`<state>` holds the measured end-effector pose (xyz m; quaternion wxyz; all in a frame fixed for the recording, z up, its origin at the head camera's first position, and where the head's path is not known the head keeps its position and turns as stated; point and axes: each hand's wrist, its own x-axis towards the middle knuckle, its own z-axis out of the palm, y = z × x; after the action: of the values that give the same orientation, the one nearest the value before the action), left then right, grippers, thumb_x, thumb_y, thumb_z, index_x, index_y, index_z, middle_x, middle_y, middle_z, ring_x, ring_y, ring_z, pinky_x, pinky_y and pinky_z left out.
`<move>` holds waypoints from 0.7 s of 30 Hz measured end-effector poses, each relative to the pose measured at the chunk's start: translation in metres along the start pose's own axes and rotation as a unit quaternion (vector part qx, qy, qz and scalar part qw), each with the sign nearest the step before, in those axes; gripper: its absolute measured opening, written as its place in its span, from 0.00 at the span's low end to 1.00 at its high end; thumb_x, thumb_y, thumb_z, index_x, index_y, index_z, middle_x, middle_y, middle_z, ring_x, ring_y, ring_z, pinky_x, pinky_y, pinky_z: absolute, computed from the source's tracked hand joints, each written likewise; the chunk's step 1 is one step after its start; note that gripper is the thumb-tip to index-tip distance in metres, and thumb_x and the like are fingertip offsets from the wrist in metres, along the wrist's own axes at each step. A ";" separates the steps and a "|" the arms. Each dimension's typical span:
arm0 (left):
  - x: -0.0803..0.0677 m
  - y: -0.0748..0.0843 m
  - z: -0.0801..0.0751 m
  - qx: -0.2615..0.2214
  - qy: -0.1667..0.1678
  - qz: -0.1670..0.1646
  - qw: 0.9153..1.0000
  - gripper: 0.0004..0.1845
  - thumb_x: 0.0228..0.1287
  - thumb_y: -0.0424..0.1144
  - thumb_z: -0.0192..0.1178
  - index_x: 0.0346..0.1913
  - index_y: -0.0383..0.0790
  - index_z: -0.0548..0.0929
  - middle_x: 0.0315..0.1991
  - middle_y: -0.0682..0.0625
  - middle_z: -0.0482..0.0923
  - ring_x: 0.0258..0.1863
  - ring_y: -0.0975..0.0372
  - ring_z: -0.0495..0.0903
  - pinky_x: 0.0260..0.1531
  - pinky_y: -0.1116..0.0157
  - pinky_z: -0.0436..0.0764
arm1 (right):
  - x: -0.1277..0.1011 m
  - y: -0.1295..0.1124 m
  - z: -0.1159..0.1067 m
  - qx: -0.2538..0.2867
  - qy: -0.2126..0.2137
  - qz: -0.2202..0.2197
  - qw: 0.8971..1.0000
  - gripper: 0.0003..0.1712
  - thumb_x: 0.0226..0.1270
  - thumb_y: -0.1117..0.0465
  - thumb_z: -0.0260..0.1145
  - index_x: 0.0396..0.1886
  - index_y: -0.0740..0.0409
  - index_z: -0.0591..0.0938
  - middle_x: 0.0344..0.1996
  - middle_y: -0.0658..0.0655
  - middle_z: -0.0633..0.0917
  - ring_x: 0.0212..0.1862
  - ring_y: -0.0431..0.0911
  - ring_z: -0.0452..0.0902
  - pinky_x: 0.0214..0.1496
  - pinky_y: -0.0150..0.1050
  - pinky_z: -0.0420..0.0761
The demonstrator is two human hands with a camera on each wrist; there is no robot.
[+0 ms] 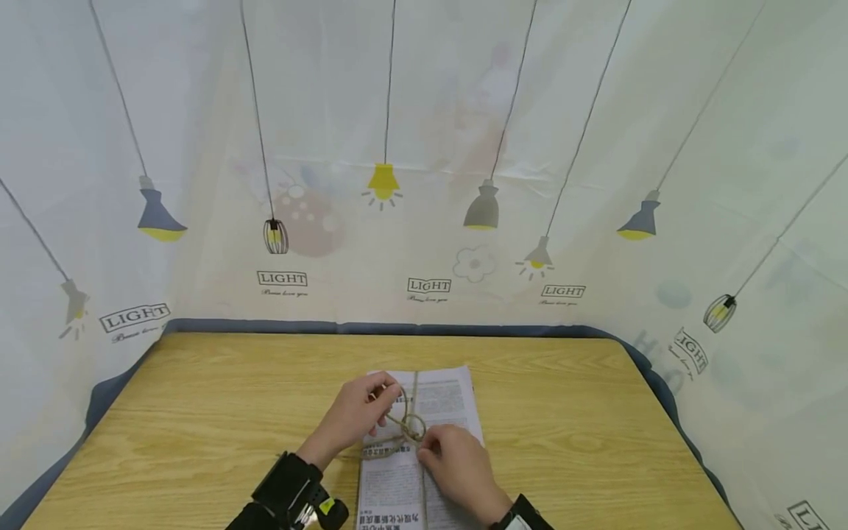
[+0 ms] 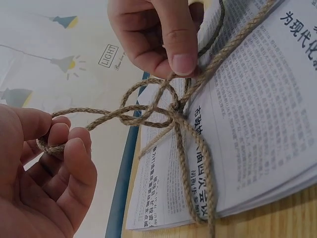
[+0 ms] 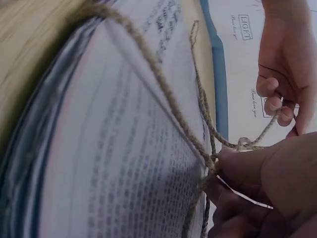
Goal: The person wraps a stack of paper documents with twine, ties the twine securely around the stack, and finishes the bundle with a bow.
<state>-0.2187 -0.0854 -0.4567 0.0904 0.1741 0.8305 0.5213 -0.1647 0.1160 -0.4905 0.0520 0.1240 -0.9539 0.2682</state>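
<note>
A stack of newspapers lies on the table, bound crosswise with brown twine. Over the middle of the stack the twine forms loops around a knot. My left hand pinches a loop of twine between thumb and fingers, held up off the paper to the left of the knot. Close at the knot, my right hand pinches the twine with thumb and forefinger. In the right wrist view the right thumb sits right beside the crossing, with the left hand beyond it.
The wooden table extends on both sides of the stack. Behind it hangs a pale curtain printed with lamps. A dark blue strip runs along the table's far edge. Black straps with devices sit on the wrists.
</note>
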 end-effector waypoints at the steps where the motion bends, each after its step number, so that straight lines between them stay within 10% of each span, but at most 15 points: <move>1: 0.000 0.000 0.000 -0.001 0.000 -0.001 1.000 0.14 0.75 0.51 0.49 0.47 0.50 0.81 0.24 0.46 0.76 0.22 0.51 0.77 0.20 0.63 0.76 | 0.001 0.000 -0.001 0.013 -0.007 0.007 1.000 0.08 0.58 0.56 0.71 0.23 0.46 0.80 0.21 0.41 0.78 0.23 0.33 0.69 0.24 0.31 0.67; 11: -0.001 0.000 -0.001 0.002 0.005 -0.005 1.000 0.14 0.75 0.49 0.50 0.47 0.46 0.82 0.24 0.47 0.75 0.20 0.58 0.76 0.19 0.64 0.76 | 0.006 0.006 -0.005 0.120 -0.040 0.055 0.990 0.10 0.58 0.56 0.72 0.29 0.52 0.78 0.17 0.44 0.77 0.19 0.34 0.67 0.21 0.30 0.66; 16: -0.002 0.002 -0.001 0.002 0.005 0.004 1.000 0.15 0.75 0.49 0.50 0.48 0.43 0.82 0.22 0.46 0.75 0.18 0.60 0.75 0.18 0.64 0.75 | 0.014 0.006 0.000 0.109 -0.022 0.042 0.993 0.13 0.60 0.56 0.71 0.41 0.54 0.80 0.16 0.44 0.77 0.17 0.34 0.68 0.20 0.31 0.67; 21: -0.003 0.001 -0.001 0.000 0.002 0.008 1.000 0.15 0.74 0.50 0.51 0.46 0.45 0.82 0.23 0.44 0.75 0.17 0.62 0.74 0.19 0.64 0.75 | 0.018 0.004 0.005 0.066 0.006 0.025 0.998 0.05 0.61 0.56 0.70 0.32 0.49 0.82 0.15 0.42 0.76 0.16 0.32 0.66 0.19 0.30 0.65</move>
<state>-0.2155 -0.0867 -0.4554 0.0850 0.1797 0.8292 0.5224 -0.1830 0.1127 -0.4940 0.0424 0.1021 -0.9366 0.3324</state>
